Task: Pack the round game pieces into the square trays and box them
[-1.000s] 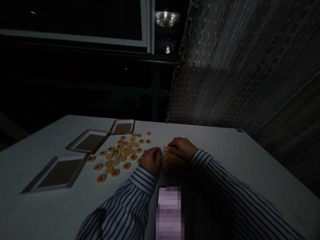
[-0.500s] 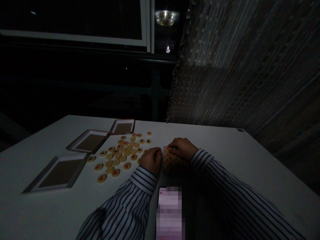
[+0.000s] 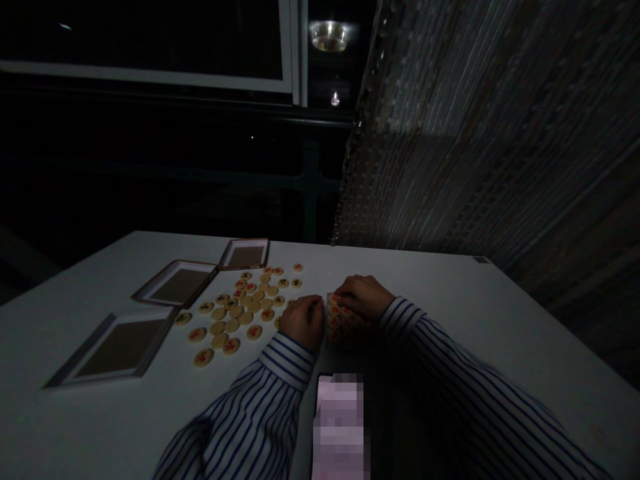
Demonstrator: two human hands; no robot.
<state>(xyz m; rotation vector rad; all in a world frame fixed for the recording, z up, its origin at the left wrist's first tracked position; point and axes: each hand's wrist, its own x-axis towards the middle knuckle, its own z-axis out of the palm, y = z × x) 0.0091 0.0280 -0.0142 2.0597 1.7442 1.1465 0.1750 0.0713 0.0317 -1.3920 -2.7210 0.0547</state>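
Seating discs (image 3: 340, 319) in box (image 3: 329, 297), seemingly | left hand (image 3: 301, 321), right hand (image 3: 363, 296) curling on it — grip unclear | next: needing loose discs (image 3: 240, 308)

— What hangs at three o'clock?
— A beaded curtain (image 3: 500, 133), grey, in fine strands that run from the top edge down behind the table. A paler band of light lies across it.
— And at twelve o'clock?
— A pale window frame (image 3: 295, 50) against black glass. Just right of it a round glass ceiling lamp (image 3: 327, 35) glows, with a smaller light (image 3: 335, 100) below it.
— What about furniture?
— A white table (image 3: 450, 313) spreads from nine o'clock through six to four, dimly lit. Beyond its far edge stands a dark post (image 3: 310, 193), hard to make out in the gloom.
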